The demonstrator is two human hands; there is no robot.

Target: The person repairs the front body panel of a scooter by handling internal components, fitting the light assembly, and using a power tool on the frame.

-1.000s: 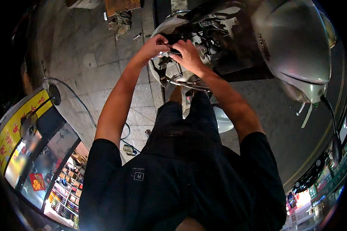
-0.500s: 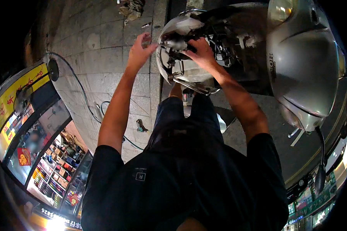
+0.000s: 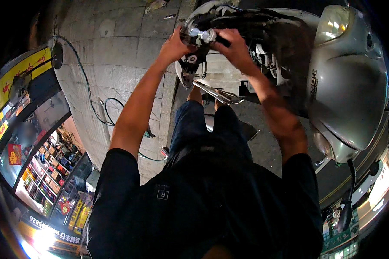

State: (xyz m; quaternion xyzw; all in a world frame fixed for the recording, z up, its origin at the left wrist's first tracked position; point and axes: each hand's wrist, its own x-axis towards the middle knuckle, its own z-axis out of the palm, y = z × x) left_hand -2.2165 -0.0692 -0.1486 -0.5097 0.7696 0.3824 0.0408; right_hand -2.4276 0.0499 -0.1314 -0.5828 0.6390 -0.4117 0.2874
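The opened body of a scooter [image 3: 218, 69] lies across the top of my view, with dark internal parts and pale panels showing. My left hand [image 3: 174, 47] is at its left end, fingers bent against the parts; what they grip is hidden. My right hand [image 3: 235, 47] is closed round a silver metal fitting with a dark end [image 3: 205, 35], held over those parts beside my left hand. A bent metal bar [image 3: 220, 96] runs along the scooter's near side, above my legs.
The silver front cowl [image 3: 345, 103] with a mirror [image 3: 345, 216] stands at the right. A hose [image 3: 90, 99] crosses the tiled pavement [image 3: 112, 56]. A lit shopfront with stocked shelves [image 3: 47, 168] is at the lower left; a road [image 3: 328, 190] runs along the right.
A half second ago my left hand was spread apart from the scooter; now it is back at the parts, bent. My right hand has risen with the fitting, and my view has shifted.
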